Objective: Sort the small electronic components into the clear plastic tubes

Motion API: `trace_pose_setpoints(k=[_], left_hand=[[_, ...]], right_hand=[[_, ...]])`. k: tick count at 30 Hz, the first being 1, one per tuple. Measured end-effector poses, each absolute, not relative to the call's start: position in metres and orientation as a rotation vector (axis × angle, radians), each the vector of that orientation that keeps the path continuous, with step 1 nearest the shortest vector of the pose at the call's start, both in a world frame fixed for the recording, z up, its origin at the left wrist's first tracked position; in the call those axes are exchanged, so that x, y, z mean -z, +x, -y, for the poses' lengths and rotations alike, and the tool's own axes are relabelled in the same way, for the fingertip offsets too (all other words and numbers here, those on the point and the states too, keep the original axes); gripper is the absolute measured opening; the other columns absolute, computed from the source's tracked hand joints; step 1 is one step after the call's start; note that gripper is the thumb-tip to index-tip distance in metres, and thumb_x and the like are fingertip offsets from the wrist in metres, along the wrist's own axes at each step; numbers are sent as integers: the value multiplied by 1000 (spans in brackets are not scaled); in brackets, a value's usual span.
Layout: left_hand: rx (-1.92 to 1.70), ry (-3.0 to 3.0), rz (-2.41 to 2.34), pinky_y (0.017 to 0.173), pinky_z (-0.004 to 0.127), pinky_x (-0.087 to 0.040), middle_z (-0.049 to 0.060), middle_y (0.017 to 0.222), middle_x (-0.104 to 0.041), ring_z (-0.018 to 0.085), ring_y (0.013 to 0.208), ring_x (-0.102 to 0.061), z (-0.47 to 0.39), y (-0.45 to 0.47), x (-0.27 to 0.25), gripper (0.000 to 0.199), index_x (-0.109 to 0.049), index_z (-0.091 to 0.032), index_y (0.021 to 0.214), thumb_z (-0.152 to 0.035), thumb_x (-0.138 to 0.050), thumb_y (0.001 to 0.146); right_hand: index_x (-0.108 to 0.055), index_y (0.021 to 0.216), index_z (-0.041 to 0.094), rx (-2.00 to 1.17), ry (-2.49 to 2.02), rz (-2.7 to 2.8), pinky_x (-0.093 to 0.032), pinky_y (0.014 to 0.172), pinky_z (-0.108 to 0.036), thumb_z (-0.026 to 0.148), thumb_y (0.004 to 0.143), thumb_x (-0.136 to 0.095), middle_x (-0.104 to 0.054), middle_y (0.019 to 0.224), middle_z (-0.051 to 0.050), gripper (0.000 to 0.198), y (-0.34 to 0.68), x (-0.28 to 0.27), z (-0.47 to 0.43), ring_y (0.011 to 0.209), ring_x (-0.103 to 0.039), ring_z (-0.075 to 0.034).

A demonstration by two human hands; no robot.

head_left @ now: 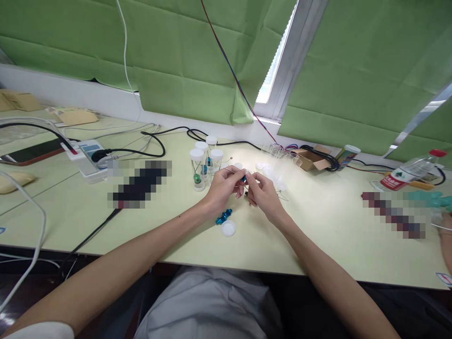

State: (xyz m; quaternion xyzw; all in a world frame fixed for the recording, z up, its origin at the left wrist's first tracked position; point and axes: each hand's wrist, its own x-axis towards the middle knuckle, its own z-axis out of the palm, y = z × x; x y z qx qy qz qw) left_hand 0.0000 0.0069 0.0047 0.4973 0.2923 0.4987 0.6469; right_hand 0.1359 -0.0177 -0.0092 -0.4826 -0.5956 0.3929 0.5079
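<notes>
My left hand (228, 184) and my right hand (260, 190) meet above the table, fingertips pinched together on a small blue metallic piece (243, 178). Most of that piece is hidden by the fingers, so its kind is unclear. Thin wire-like strands show near the right hand. Below the hands lie several shiny blue metallic pieces (223, 216) in a row, beside a white round lid (229, 228). Just left of my left hand stand several clear tubes with white caps; the front tube (198, 172) has a green piece inside, others have blue ones.
Clear empty cups (278, 153), a cardboard box (312, 157) and a can (348, 155) line the back. A plastic bottle (409, 172) leans at right, near another person's arm (447, 240). At left are a power strip (86, 160), cables and a phone (33, 151).
</notes>
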Motion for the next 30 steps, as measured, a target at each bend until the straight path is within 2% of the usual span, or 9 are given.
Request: trace_pose_setpoints(k=[5, 12, 20, 30], left_hand=[[-1135, 1142, -660, 44, 21, -38, -2, 56, -51, 8, 47, -48, -7, 0, -4, 28, -54, -17, 68, -34, -71, 82], [-1121, 1152, -656, 45, 22, -38, -1, 56, -54, 8, 46, -49, -8, 1, -2, 26, -55, -17, 70, -34, -70, 83], [-1132, 1136, -658, 45, 22, -37, -2, 56, -52, 8, 47, -48, -7, -1, -4, 30, -55, -17, 68, -37, -74, 79], [-1103, 1143, -664, 46, 22, -38, -1, 56, -55, 8, 46, -50, -6, 1, -5, 29, -54, -17, 70, -36, -73, 80]], right_hand=[[-47, 72, 22, -949, -1150, 1459, -32, 41, -24, 65, 88, -56, -43, 41, 8, 47, 136, 9, 18, 37, -37, -9], [-49, 67, 21, -918, -1151, 1481, -36, 42, -25, 66, 93, -45, -41, 41, 6, 53, 136, 11, 15, 37, -40, -10], [-46, 72, 22, -910, -1166, 1474, -34, 41, -24, 68, 86, -56, -43, 42, 8, 48, 135, 10, 17, 37, -37, -9], [-48, 62, 21, -896, -1149, 1512, -37, 43, -26, 72, 91, -40, -42, 40, 4, 59, 136, 13, 15, 37, -40, -11]])
